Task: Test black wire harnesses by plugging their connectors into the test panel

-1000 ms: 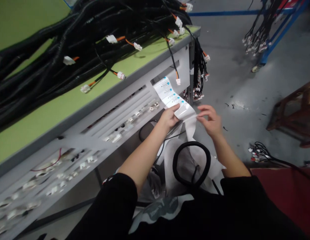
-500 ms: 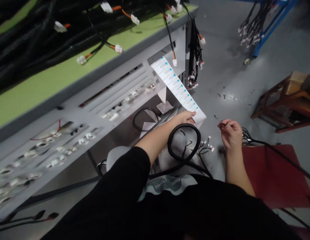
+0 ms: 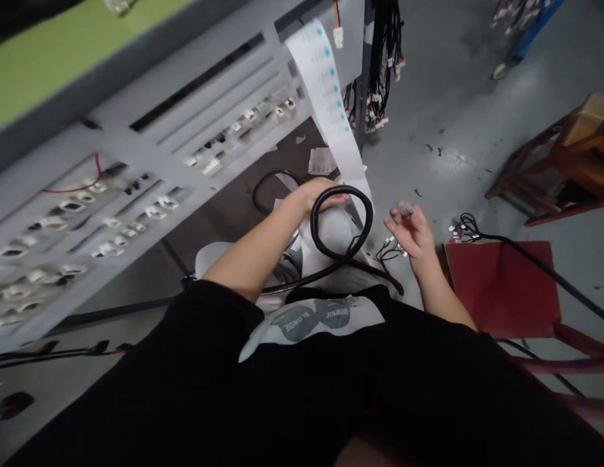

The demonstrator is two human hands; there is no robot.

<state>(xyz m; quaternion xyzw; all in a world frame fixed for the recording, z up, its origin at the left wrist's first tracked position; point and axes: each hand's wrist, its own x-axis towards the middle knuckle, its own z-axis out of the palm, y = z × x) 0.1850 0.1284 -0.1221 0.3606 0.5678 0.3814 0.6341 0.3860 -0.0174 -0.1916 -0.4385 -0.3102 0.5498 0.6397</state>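
Observation:
My left hand is stretched out behind a loop of black corrugated tube, its fingers extended and partly hidden by the loop. Whether it touches the tube I cannot tell. Just beyond its fingertips hangs a long white strip of labels with blue dots, running down from a slot in the bench panel. My right hand is raised to the right of the loop. At its fingertips is a small pale, see-through label; the other fingers are loosely spread. The tube's wire ends with white connectors lie between the hands.
On the left stands the grey bench panel with several connector sockets. Black wire bundles hang at its corner. A red stool is on the right, with a black cable across it. Farther off is a wooden stool.
My left hand has let go of the label strip and drawn back towards the tube loop. The strip now hangs straighter. My right hand has moved left, its fingers more spread. The view has shifted down.

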